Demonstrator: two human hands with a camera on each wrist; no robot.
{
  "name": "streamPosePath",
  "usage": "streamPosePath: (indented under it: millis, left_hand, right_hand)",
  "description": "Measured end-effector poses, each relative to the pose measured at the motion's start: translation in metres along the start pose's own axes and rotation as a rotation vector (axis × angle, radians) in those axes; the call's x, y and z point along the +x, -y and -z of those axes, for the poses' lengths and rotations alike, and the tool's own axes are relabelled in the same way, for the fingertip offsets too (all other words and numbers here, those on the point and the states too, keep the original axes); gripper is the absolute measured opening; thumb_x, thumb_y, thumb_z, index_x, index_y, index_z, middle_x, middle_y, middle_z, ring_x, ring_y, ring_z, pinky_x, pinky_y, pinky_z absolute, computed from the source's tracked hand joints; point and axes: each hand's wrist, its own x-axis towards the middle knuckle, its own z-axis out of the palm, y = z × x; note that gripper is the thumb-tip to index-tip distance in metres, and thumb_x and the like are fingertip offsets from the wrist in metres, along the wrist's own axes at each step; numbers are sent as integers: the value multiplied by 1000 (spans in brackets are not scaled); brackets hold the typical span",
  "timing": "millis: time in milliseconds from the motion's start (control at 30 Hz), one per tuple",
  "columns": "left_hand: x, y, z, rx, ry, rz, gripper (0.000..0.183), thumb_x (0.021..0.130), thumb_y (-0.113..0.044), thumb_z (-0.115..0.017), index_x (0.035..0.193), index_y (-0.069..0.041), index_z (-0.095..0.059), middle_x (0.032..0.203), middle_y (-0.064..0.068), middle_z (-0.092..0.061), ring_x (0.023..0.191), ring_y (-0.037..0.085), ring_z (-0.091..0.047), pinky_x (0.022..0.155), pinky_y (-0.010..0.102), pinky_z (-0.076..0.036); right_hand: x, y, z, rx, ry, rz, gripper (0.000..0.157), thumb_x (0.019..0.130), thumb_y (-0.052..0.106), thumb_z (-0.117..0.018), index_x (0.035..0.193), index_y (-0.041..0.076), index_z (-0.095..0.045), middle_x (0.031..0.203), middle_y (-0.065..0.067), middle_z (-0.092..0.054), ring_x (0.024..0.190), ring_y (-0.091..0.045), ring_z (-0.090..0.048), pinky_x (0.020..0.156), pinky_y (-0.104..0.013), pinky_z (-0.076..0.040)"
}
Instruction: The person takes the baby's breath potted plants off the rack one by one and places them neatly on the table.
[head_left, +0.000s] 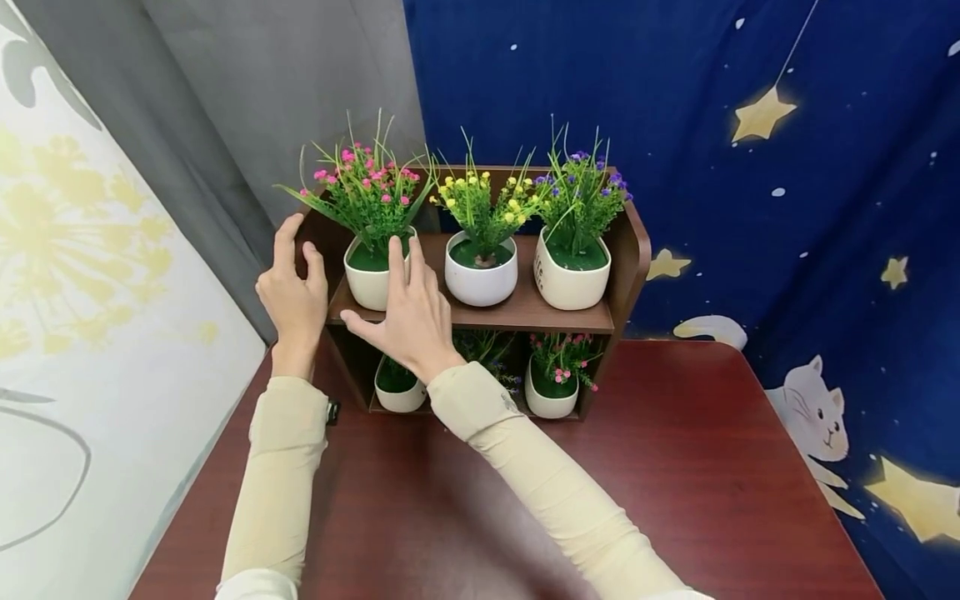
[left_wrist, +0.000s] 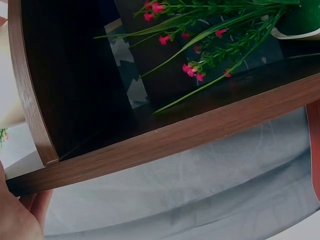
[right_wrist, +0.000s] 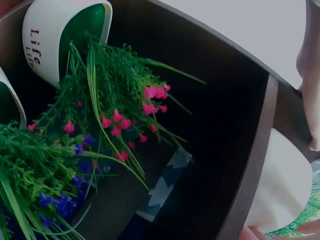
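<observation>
Two-tier brown shelf (head_left: 551, 315): stands on the red-brown table (head_left: 712, 450), near the grey curtain (head_left: 292, 75).
Pink-flowered pot (head_left: 363, 283): upper tier, left end; right part hidden behind fingers.
Yellow-flowered pot (head_left: 480, 287): upper tier, middle; slim gap to the pink-flowered one.
Purple-flowered pot (head_left: 573, 287): upper tier, near the right side panel (head_left: 636, 250); narrow gap to the yellow-flowered one.
Lower-tier pots: white, one at left (head_left: 401, 402), one at right (head_left: 552, 406); middle mostly hidden by the right sleeve (head_left: 480, 404).
Left hand (head_left: 292, 296): at the shelf's left edge, thumb and index spread; pressure on the panel cannot be told.
Right hand (head_left: 416, 325): before the pink-flowered pot, thumb spread wide, fingers extended; contact cannot be told.
Headroom: upper tier open above.
</observation>
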Motion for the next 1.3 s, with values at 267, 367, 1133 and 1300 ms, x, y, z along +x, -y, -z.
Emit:
streamPosePath:
  millis: [267, 367, 1133, 1300]
  left_hand:
    - [-1, 0, -2, 9, -6, 20, 35, 95, -23, -46, 128, -23, -57, 60, 14, -49, 37, 15, -21, 43, 35, -21]
    - [0, 0, -2, 6, -11, 15, 35, 95, -23, -46, 128, -23, -57, 58, 14, -48, 36, 15, -20, 43, 35, -21]
    - [-2, -1, 1, 12, 3, 24, 34, 96, -25, -46, 129, -22, -56, 54, 13, -45, 40, 3, -16, 44, 36, -21]
    - [0, -6, 3, 12, 0, 27, 34, 96, -27, -45, 127, -23, -57, 52, 9, -42, 41, 4, -19, 45, 36, -22]
  right_hand:
    - [15, 2, -12, 51, 3, -162, 115, 72, 67, -61, 150, 11, 3, 152, -14, -15, 127, -30, -38, 85, -42, -46]
    - [17, 2, -16, 68, 5, -201, 114, 73, 63, -63, 149, 10, 3, 150, -16, -19, 125, -31, -40, 82, -43, -47]
    - [3, -4, -7, 179, 14, -151, 92, 79, 47, -67, 145, 5, -20, 147, -17, -26, 124, -29, -42, 91, -40, -42]
    - [-22, -8, 11, 235, -5, -74, 91, 76, 46, -69, 144, 5, -25, 146, -17, -29, 126, -28, -40, 95, -39, -39]
